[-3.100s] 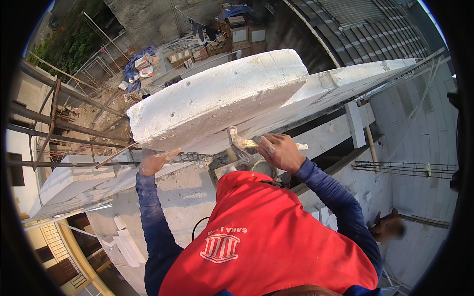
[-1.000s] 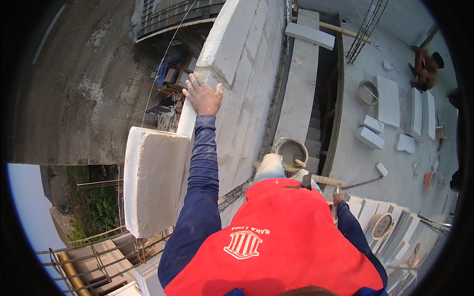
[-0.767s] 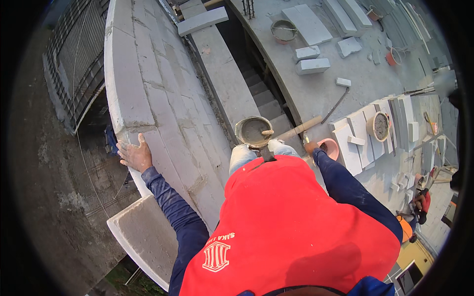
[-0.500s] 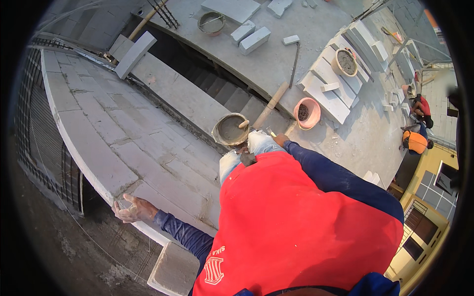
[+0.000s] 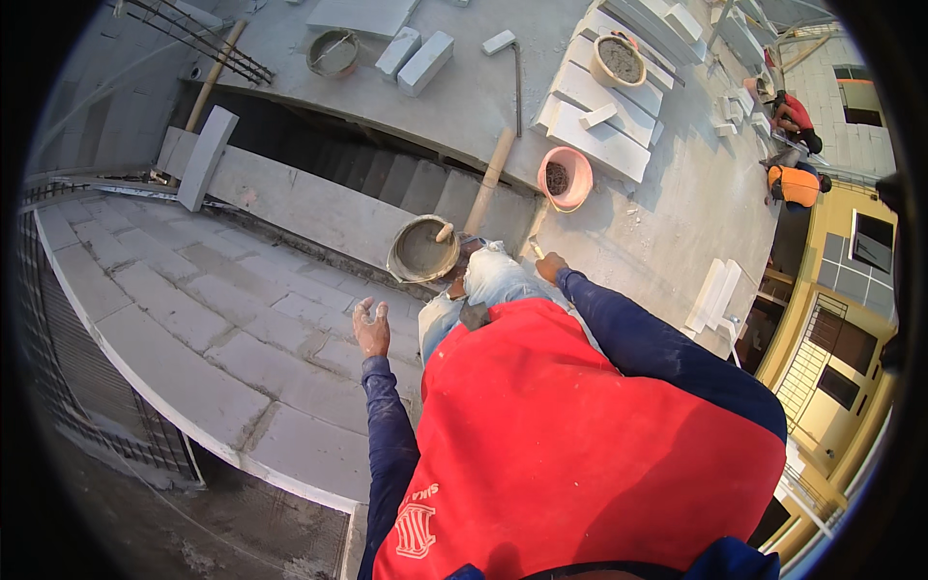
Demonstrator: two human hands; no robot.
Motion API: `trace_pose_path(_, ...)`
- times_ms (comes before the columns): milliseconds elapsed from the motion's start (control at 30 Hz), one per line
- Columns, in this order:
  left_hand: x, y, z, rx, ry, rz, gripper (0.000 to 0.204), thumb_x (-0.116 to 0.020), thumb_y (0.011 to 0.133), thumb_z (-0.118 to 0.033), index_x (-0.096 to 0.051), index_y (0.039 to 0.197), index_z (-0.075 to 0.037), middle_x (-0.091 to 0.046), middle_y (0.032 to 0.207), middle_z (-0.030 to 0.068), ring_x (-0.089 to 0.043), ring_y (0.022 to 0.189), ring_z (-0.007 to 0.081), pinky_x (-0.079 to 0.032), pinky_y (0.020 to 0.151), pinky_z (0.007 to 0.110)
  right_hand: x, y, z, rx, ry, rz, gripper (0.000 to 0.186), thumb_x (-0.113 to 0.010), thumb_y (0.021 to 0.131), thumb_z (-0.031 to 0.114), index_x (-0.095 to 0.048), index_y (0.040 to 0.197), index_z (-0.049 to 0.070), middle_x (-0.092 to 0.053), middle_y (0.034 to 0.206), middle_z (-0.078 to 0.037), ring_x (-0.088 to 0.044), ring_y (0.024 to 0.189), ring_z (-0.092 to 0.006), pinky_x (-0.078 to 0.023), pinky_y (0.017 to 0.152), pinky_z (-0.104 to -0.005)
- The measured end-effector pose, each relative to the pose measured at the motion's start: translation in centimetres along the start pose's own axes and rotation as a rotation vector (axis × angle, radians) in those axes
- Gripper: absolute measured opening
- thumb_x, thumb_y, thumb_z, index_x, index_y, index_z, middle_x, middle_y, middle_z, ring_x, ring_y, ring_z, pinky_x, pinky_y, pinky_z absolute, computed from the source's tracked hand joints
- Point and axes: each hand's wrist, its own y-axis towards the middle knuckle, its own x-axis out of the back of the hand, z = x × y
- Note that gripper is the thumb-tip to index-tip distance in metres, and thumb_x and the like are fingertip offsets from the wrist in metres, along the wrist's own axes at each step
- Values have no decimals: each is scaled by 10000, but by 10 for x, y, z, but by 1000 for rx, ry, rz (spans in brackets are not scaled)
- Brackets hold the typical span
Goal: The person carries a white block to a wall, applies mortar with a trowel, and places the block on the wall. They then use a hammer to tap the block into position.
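My left hand (image 5: 370,329) is raised in front of the pale block wall (image 5: 198,314), fingers apart and nothing in them. My right hand (image 5: 551,268) is closed beside my right knee on a small tool (image 5: 536,248). Only a pale yellowish end of that tool shows. Between the wall and my legs stands a bucket of grey mortar (image 5: 421,253). A pale wooden handle (image 5: 444,232) sticks up at its far right rim.
A pink bucket (image 5: 576,181) stands on the concrete floor, near white blocks (image 5: 597,143) with a mortar tub (image 5: 619,62) on them. Beyond a long ledge (image 5: 300,184), stairs (image 5: 406,188) drop away. Two people (image 5: 798,186) crouch at the far right.
My left hand has left the wall's outer edge and moved right and up, its fingers now pointing away from me. The view has shifted; my right hand keeps its grip by the knee.
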Motion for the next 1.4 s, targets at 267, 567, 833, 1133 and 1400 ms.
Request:
trace_pose_path(267,-87,-73,85,285,-122,365,430,-693,856,-287,-669,1154,22,-720,1041,132,-661,944,237,-512,850,356,-18,14,-20,26,42,48,433,-586,868,300,-694,1098,-51,-701,1074,-279,-701,1004,-402,-564,856,-446)
trace_pose_path(567,-70,-39,77,690,-624,207,335,-569,941,-265,-633,1204,-67,-681,1141,97,-659,975,261,-500,723,334,16,30,-35,-9,1,86,387,-527,866,185,-686,1127,-53,-728,993,-239,-741,823,-353,-599,678,-441)
trace_pose_path(833,-82,7,48,567,-696,275,470,-600,923,-398,-554,1312,-137,-592,1363,131,-596,1174,351,-476,926,462,9,71,-89,194,-523,214,386,-539,880,206,-681,1183,14,-733,992,-197,-738,820,-333,-593,719,-426)
trace_pose_path(1133,-113,-22,85,729,-745,278,498,-570,934,-374,-536,1352,-107,-580,1382,135,-592,1172,332,-473,945,473,19,58,-128,239,-657,180,351,-538,900,241,-711,1128,38,-733,1004,-198,-737,834,-335,-590,723,-419)
trace_pose_path(1400,-134,-70,109,847,-845,143,484,-525,960,-358,-514,1375,-109,-532,1444,143,-563,1219,339,-454,982,491,82,75,-125,770,-1326,44,210,-748,701,182,-756,862,47,-731,789,-137,-736,753,-276,-586,679,-394)
